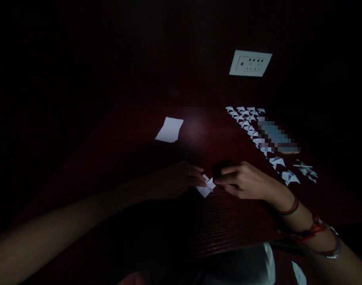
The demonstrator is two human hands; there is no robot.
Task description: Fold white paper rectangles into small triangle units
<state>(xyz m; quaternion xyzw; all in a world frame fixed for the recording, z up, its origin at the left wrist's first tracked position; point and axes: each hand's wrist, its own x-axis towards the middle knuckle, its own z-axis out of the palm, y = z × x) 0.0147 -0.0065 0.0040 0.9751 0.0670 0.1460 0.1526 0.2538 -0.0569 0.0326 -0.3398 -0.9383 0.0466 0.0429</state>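
A small white piece of folded paper (204, 190) lies on the dark red table in front of me, with several flaps raised on it. My left hand (181, 180), a ring on one finger, comes in from the left and holds the paper down with its fingertips. From the other side, my right hand (243, 180) has its thumb and forefinger pinched together at the paper's right corner. Shadow covers most of the left hand, and its thumb is hard to make out.
A stack of white paper sheets (170, 130) lies farther back. Rows of folded paper pieces (248, 126) run along the right, beside a blurred-out phone-like object (277, 136) and small paper scraps (306, 170). A socket plate (250, 63) is on the wall behind.
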